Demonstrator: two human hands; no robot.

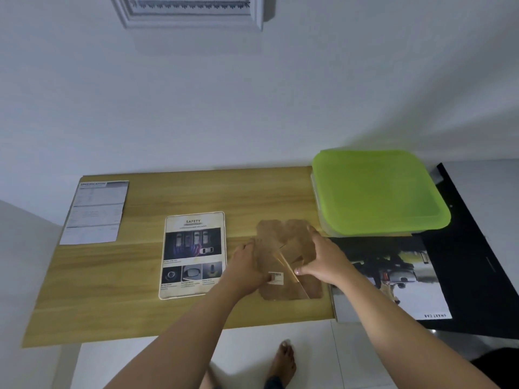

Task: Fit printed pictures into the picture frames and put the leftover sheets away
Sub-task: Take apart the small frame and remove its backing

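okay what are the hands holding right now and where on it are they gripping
Both hands are on the brown frame backing board, lying face-down on the wooden table. The left hand holds its left edge; the right hand presses its upper right part.

**Non-task items in view**

Wooden table (134,299) against white wall (252,108). Green-lidded plastic box (379,192) at table's far right corner. Black surface (477,276) adjoins table on right. Ornate white frame (261,12) on wall, upper edge. Bare foot (283,363) on pale floor tiles (247,352).
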